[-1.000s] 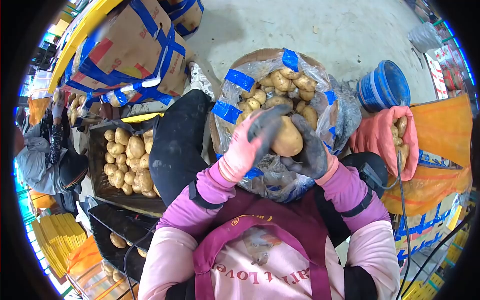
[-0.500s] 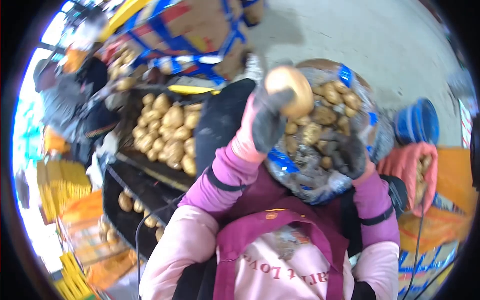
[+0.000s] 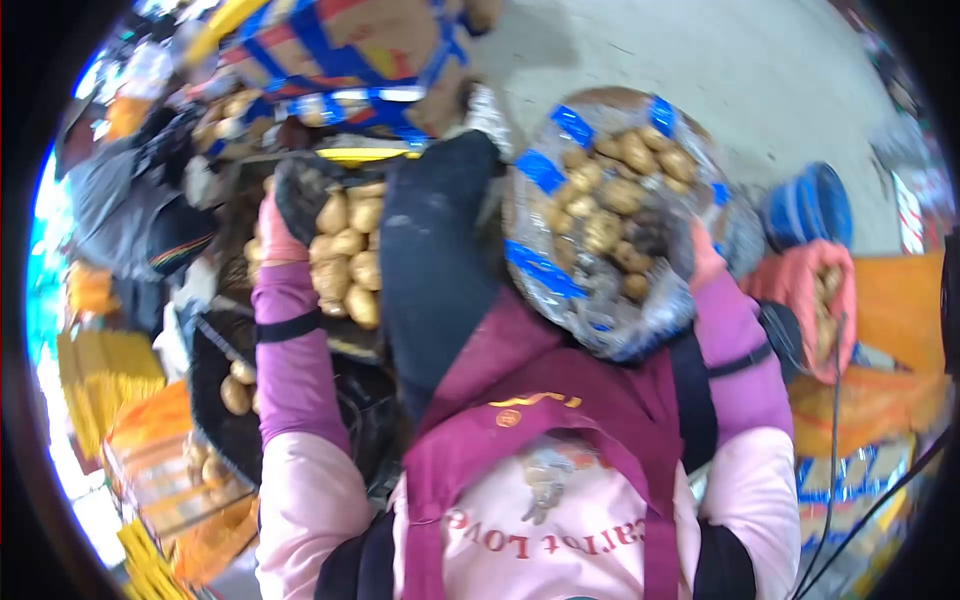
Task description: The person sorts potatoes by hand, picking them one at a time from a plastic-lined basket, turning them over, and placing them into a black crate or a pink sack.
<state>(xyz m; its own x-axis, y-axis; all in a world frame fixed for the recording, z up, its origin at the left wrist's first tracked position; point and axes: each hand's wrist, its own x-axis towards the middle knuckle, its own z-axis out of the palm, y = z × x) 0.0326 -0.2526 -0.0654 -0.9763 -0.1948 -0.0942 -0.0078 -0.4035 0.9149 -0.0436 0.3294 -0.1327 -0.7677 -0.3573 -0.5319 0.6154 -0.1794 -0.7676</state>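
Note:
My left hand (image 3: 303, 205), in a dark glove, is over the far left part of a black tray (image 3: 345, 345) full of potatoes (image 3: 348, 268). Its fingers are smeared by motion, and whatever lies under the palm is hidden. On the right, my gloved right hand (image 3: 662, 232) reaches inside the rim of a round, plastic-lined container (image 3: 530, 215) patched with blue tape. Its blurred fingertips overlap the potatoes (image 3: 603, 232) there, so their grip is unclear. My dark-trousered leg (image 3: 440, 240) lies between tray and container.
A blue bucket (image 3: 812, 205) and a pink sack (image 3: 800, 300) with potatoes stand at right. A taped cardboard box (image 3: 350, 45) is at the back. Another person (image 3: 140, 210) is at far left. Nearer me, a black bin (image 3: 225, 420) holds a few potatoes.
My left hand has moved left from the round container to the potato tray; the large potato it held is no longer visible. My right hand stays in the container.

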